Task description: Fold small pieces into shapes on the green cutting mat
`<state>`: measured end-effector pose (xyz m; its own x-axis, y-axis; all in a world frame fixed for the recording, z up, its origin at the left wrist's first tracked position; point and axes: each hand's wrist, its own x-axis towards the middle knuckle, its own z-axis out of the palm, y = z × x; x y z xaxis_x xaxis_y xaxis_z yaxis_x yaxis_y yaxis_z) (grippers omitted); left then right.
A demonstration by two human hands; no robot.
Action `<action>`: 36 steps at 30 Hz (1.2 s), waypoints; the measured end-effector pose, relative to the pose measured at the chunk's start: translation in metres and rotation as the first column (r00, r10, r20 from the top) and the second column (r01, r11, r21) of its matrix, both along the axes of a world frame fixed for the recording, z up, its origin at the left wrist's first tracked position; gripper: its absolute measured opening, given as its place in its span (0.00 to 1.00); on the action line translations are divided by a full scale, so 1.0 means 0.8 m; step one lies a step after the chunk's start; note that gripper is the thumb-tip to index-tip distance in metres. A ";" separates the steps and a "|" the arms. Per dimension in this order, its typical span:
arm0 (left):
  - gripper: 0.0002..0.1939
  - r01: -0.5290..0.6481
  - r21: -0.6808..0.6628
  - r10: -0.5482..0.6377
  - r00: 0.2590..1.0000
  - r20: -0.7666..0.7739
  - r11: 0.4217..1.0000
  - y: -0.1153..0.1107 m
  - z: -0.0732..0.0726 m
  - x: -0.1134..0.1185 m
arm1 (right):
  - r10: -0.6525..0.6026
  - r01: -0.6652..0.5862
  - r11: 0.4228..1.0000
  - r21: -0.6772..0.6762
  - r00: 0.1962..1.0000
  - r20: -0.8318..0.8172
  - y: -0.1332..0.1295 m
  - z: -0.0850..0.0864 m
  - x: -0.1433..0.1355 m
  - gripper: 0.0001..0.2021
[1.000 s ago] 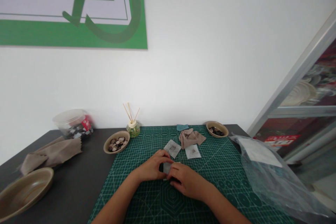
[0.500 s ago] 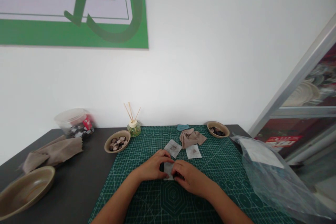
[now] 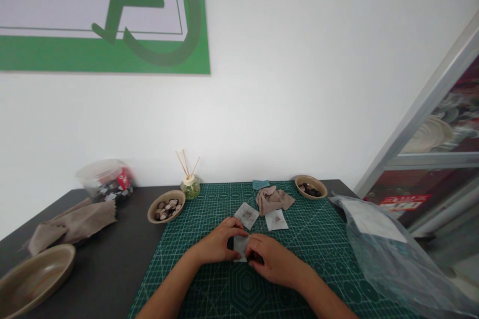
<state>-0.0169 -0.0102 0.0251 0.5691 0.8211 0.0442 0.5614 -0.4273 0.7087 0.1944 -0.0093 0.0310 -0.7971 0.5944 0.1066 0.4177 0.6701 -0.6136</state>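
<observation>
A small, thin white square pad (image 3: 241,245) lies between my hands on the green cutting mat (image 3: 209,299). My left hand (image 3: 219,241) grips its left side, with the thumb at the lower edge and the index finger along the top. The fingers of my right hand (image 3: 271,259) are curled together over the pad's right edge; what lies under them is hidden. Just beyond are two similar white squares with dark smudges, a left square (image 3: 247,216) and a right square (image 3: 276,220). A crumpled beige cloth (image 3: 271,200) touches or nearly touches both.
A bowl of mushroom-like slices (image 3: 167,207) overlaps the mat's left edge. A bowl with dark pieces (image 3: 310,187) stands at the back right. Around these are a reed diffuser (image 3: 190,187), clear tub (image 3: 107,179), beige cloth (image 3: 78,222), large bowl (image 3: 37,279) and plastic bag (image 3: 389,254).
The view has tilted slightly, so the scene sits a little lower. Both hands stay at the pad, with only a small shift of the right fingers along its edge.
</observation>
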 end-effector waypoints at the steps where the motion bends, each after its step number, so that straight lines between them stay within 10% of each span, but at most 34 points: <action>1: 0.28 -0.002 0.000 0.002 1.000 0.002 1.000 0.000 0.000 0.000 | -0.020 0.020 1.000 0.009 1.000 -0.005 0.000 0.001 0.000 0.09; 36: 0.28 -0.011 -0.004 0.011 1.000 0.008 1.000 -0.001 0.002 0.000 | -0.012 0.011 1.000 -0.017 0.999 -0.038 0.003 -0.002 0.004 0.10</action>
